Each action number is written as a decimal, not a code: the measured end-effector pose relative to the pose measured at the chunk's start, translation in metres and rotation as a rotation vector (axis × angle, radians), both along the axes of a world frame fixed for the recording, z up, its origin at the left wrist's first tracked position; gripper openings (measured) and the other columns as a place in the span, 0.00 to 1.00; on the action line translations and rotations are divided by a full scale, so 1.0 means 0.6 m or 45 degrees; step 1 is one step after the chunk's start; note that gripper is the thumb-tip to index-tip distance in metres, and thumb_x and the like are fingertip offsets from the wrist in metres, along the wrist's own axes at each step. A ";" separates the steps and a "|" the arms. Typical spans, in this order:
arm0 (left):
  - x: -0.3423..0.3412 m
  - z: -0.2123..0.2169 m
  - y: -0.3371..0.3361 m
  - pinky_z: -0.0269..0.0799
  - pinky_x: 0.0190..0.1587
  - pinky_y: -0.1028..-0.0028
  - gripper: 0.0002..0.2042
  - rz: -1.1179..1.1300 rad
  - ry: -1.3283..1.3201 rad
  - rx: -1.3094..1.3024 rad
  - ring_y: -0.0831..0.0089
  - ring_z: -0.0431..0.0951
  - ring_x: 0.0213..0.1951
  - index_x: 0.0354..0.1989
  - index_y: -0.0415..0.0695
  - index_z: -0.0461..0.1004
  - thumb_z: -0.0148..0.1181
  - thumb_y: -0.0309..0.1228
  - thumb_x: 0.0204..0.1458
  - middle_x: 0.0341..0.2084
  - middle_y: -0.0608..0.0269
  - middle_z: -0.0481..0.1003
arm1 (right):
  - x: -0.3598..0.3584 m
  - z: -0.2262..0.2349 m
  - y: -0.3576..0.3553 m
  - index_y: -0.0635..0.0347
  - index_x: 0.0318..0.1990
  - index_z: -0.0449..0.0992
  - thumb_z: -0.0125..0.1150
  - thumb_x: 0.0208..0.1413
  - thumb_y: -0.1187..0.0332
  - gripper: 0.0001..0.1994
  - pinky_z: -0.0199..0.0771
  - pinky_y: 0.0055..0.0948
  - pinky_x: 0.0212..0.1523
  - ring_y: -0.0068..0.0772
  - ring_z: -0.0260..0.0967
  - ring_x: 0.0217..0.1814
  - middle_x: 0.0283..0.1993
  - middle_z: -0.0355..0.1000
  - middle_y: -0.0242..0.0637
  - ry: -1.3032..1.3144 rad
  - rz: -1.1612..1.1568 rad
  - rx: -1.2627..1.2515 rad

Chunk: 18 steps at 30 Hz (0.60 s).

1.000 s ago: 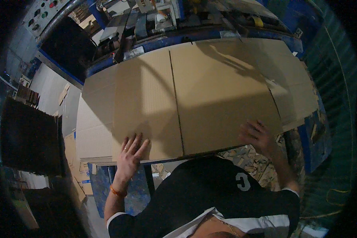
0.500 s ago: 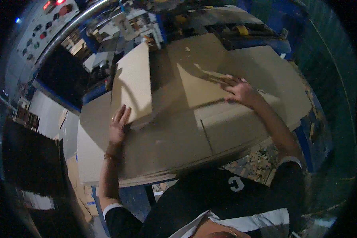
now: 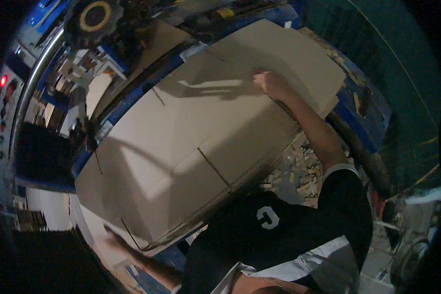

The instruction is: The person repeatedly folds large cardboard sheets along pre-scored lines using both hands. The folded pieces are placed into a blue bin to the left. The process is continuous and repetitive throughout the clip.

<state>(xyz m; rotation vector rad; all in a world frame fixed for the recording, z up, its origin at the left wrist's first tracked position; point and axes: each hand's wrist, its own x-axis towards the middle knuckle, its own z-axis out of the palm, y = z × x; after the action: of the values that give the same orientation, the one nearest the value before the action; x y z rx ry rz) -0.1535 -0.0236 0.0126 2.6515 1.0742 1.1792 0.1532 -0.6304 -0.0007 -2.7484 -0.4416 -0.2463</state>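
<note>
A stack of large brown cardboard sheets [image 3: 147,171] with dark slots lies across the work table in front of me. My right hand [image 3: 269,82] is over the far right part of the top sheet, its fingers curled closed. Anything inside those fingers is too small and dim to make out. Low at the left, my left hand [image 3: 113,240] is beside the near left corner of the stack, next to a pale sheet edge. Motion smears its fingers, so their hold cannot be told.
Beyond the stack stands a blue machine with a black wheel [image 3: 94,18] and a metal rail [image 3: 34,63]. A control panel [image 3: 2,117] is at far left. Cardboard scraps [image 3: 299,169] are heaped below the near edge. A green curtain-like wall [image 3: 402,98] rises at right.
The upright cardboard piece by my left hand is gone from there. My left hand has moved down and left; my right hand's fingers have curled in. The view has turned.
</note>
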 end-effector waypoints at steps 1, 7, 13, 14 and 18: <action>-0.045 -0.018 0.001 0.67 0.49 0.63 0.29 0.127 0.005 -0.030 0.54 0.71 0.48 0.58 0.37 0.59 0.58 0.38 0.50 0.51 0.44 0.66 | -0.019 -0.008 -0.051 0.55 0.44 0.75 0.52 0.52 0.60 0.15 0.67 0.40 0.48 0.44 0.67 0.49 0.46 0.70 0.45 0.121 -0.236 0.042; -0.117 -0.083 0.016 0.67 0.51 0.63 0.29 0.574 0.080 -0.264 0.59 0.71 0.49 0.60 0.43 0.57 0.53 0.44 0.52 0.54 0.52 0.65 | -0.166 -0.078 -0.255 0.56 0.53 0.68 0.45 0.54 0.49 0.25 0.70 0.41 0.45 0.50 0.67 0.50 0.54 0.64 0.50 -0.485 -1.255 0.038; -0.109 -0.054 0.082 0.64 0.52 0.61 0.33 0.345 -0.357 -0.287 0.56 0.68 0.51 0.60 0.40 0.58 0.56 0.46 0.49 0.55 0.49 0.63 | -0.167 -0.107 -0.211 0.56 0.59 0.61 0.49 0.49 0.40 0.36 0.44 0.50 0.62 0.54 0.41 0.67 0.65 0.49 0.52 -0.365 -1.298 0.282; -0.112 -0.044 0.089 0.63 0.53 0.61 0.33 0.276 -0.608 -0.340 0.55 0.68 0.52 0.59 0.39 0.58 0.58 0.45 0.48 0.55 0.48 0.63 | -0.161 -0.105 -0.202 0.56 0.60 0.60 0.50 0.49 0.38 0.38 0.38 0.52 0.65 0.55 0.36 0.70 0.66 0.46 0.53 -0.246 -1.211 0.293; -0.128 0.028 0.110 0.62 0.55 0.60 0.28 -0.109 -1.004 -0.292 0.57 0.64 0.55 0.59 0.41 0.60 0.57 0.37 0.49 0.55 0.48 0.62 | -0.138 -0.097 -0.193 0.66 0.60 0.56 0.50 0.48 0.39 0.41 0.45 0.46 0.63 0.55 0.44 0.67 0.65 0.49 0.51 -0.326 -1.427 0.478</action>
<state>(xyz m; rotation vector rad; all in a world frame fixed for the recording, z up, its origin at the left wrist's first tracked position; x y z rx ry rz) -0.2304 0.0426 0.0292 1.7562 0.8525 1.7219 0.0701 -0.7460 -0.0591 -2.2837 1.0268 -0.8354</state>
